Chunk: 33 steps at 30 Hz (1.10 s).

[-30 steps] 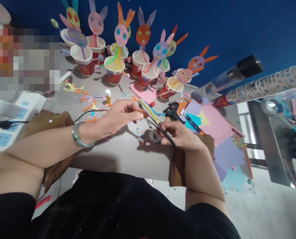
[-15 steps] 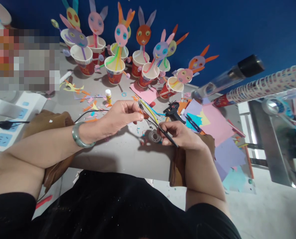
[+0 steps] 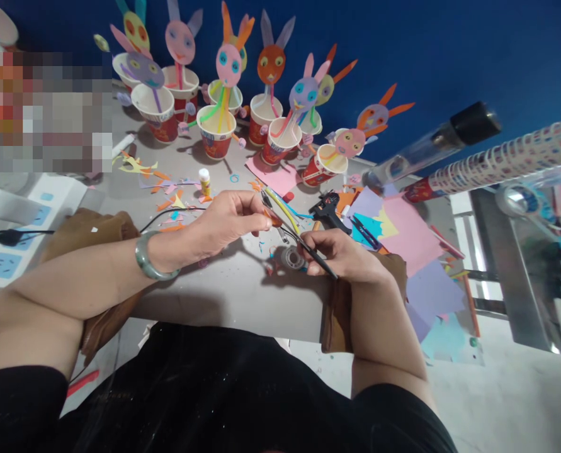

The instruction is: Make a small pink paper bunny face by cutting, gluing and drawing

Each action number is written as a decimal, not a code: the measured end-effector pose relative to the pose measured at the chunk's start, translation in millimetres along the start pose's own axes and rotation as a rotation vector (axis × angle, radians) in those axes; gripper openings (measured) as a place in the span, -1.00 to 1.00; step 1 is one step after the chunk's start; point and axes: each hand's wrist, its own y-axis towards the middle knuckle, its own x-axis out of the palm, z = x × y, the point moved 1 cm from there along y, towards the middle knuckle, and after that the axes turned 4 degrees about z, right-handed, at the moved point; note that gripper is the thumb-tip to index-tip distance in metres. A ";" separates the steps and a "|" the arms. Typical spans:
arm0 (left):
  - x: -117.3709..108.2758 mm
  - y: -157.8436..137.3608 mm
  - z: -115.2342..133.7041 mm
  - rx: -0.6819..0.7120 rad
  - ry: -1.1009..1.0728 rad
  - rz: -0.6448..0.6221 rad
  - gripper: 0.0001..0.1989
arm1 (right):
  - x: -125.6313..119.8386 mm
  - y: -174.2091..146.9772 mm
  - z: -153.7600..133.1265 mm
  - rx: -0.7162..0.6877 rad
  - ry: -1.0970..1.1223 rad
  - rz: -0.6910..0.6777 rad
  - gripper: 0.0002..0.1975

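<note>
Near the middle of the table, my left hand (image 3: 235,220) is closed in a pinch on a small orange-red piece (image 3: 275,218); its exact shape is hard to make out. My right hand (image 3: 334,255) is wrapped round a slim black tool (image 3: 322,259), whose thin end points toward the piece. Whether that tip touches it I cannot tell. Just beyond the fingers lies a yellow strip (image 3: 283,211). A roll of clear tape (image 3: 292,258) sits on the table below, between my hands. Behind my right hand rests a black glue gun (image 3: 330,211).
Several red paper cups (image 3: 216,141) with paper rabbit heads stand along the blue wall. A small glue bottle (image 3: 204,182) is among paper scraps. Coloured paper sheets (image 3: 412,226) and a blue cutter (image 3: 366,231) lie right. A power strip (image 3: 29,220) is left; stacked cups (image 3: 497,157) lean right.
The view has shifted very slightly. Both hands keep nearly the same place and hold.
</note>
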 end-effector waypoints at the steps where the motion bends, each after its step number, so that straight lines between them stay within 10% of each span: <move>1: 0.0 0.0 -0.3 0.001 0.000 0.000 -0.89 | -0.1 0.2 0.2 0.002 -0.003 0.002 -0.41; 25: -3.6 1.5 -2.0 0.001 -0.023 -0.024 -0.93 | 0.7 3.0 0.8 -0.073 0.091 0.227 -0.32; 33: 4.2 -0.2 -2.8 -0.082 0.059 -0.022 -0.90 | 30.7 8.3 3.0 -0.156 0.179 0.566 -0.49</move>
